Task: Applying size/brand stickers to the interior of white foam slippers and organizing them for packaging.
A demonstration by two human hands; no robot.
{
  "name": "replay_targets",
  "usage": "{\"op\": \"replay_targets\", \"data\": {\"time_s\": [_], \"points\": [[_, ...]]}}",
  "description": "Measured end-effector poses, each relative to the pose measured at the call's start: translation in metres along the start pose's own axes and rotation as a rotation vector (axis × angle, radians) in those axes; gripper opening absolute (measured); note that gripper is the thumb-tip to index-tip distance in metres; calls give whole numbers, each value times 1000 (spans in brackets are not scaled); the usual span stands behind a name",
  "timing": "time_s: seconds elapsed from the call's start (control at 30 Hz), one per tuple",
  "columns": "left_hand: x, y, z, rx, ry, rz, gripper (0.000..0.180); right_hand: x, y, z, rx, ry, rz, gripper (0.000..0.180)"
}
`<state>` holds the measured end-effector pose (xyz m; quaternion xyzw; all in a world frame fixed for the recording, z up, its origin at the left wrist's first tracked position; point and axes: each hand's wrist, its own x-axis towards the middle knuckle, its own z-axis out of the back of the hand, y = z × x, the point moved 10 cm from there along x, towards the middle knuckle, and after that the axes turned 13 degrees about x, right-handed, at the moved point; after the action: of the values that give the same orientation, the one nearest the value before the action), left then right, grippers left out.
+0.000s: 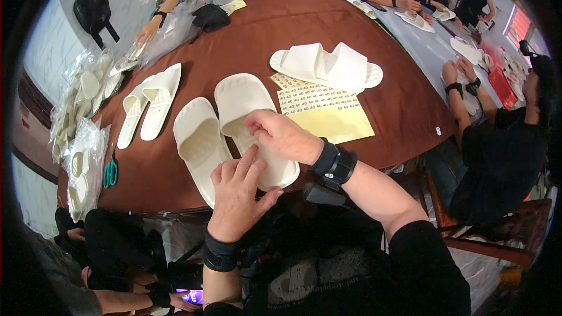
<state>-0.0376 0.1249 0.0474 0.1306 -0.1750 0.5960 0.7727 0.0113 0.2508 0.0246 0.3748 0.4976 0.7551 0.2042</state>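
Two bare hands, close together, fingers bent down

The left hand comes up from below with its back facing up and its fingers spread a little, pointing forward. The right hand comes in from the right side, just in front of the left hand, with its fingers curled down and its thumb near the left fingertips. Each wrist wears a black band, and the right arm has a black sleeve higher up.

The two slippers under the hands are showing cream-white, like the pairs farther off. The desk is lying reddish brown. The sticker sheet is showing white labels on pale yellow backing. The scissors are showing teal handles, and both wrist straps are showing black.
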Motion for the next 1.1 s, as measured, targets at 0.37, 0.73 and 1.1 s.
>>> {"op": "replay_targets", "data": {"time_s": [0.37, 0.73, 1.1], "points": [[14, -5, -5, 58, 44, -40, 59, -1, -1, 3, -52, -47, 19, 19], [11, -6, -6, 60, -7, -35, 68, 1, -3, 5, -30, -90, 77, 19], [9, 9, -7, -25, 7, 68, 73, -2, 2, 12, 20, -106, 65, 19]]}}
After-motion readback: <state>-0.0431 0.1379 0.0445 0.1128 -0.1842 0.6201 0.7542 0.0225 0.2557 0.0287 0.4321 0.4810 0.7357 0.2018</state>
